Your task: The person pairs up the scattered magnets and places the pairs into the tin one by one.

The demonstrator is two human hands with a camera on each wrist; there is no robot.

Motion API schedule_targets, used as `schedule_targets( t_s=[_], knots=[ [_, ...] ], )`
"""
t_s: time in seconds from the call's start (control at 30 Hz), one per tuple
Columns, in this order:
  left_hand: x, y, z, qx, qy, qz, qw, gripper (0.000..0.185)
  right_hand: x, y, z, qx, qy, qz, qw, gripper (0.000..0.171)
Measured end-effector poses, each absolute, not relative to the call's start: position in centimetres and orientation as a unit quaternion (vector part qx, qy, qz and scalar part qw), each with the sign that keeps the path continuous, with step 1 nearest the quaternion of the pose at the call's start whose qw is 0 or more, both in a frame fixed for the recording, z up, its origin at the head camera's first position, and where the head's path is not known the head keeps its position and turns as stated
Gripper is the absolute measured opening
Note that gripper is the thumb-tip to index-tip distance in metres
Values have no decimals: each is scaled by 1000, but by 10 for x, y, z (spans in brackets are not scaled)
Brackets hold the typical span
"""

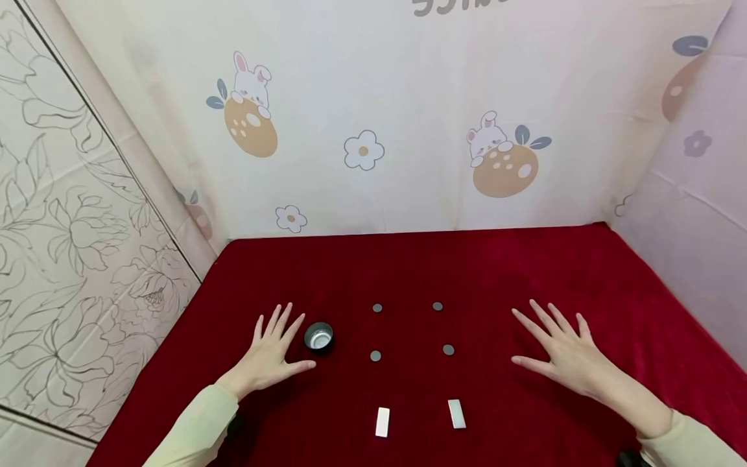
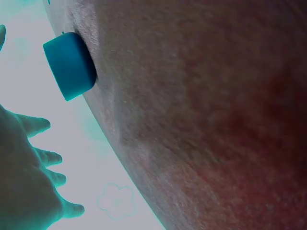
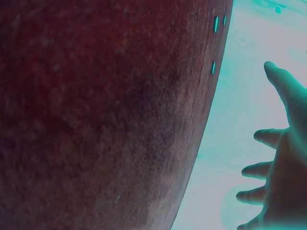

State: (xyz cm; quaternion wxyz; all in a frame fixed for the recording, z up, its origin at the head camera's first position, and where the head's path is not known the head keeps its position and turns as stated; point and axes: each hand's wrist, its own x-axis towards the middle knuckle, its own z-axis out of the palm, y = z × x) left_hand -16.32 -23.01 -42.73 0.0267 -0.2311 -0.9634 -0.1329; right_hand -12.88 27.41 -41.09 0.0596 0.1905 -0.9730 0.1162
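Observation:
My left hand point(image 1: 268, 357), its fingers spread and holding nothing, is just left of a small round dark cup point(image 1: 319, 351) with a shiny silver inside. The left wrist view shows the cup point(image 2: 71, 66) from the side, apart from the fingertips. Over on the right, my right hand point(image 1: 569, 357) is also spread wide with nothing in it. Between the hands lie several flat grey discs, among them a back left disc point(image 1: 377, 308) and a front right disc point(image 1: 448, 350). Closer to me are two silvery rectangular pieces, one left point(image 1: 382, 422) and one right point(image 1: 457, 414).
A dark red velvety cloth point(image 1: 408, 272) covers the table. Behind it hangs a pale curtain point(image 1: 408, 194) with rabbit and flower prints. Another printed curtain point(image 1: 683, 194) borders the right side, and a panel with line-drawn flowers point(image 1: 76, 227) stands at the left.

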Motion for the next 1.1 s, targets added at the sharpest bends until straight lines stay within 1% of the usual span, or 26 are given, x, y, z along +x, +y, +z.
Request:
schedule_targets(
  t_s=[0.47, 0.73, 0.87, 0.97, 1.03, 1.1],
  knots=[
    [-162, -217, -420, -265, -952, -145, 54, 83, -128, 260, -405, 220, -961, 154, 59, 71],
    [-160, -207, -417, -282, -944, -170, 34, 80, -122, 250, -403, 246, -948, 195, 52, 68],
    [-158, -202, -418, -298, -936, -178, 61, 77, -121, 246, -403, 254, -946, 191, 61, 67],
    [-157, -199, -419, -311, -929, -182, 81, 74, -120, 243, -403, 257, -945, 193, 55, 66],
    [-156, -196, -419, -317, -926, -187, 80, 73, -118, 241, -404, 256, -945, 198, 51, 66],
    [-155, -193, -417, -319, -925, -195, 68, 73, -117, 238, -404, 258, -944, 201, 50, 65]
  ],
)
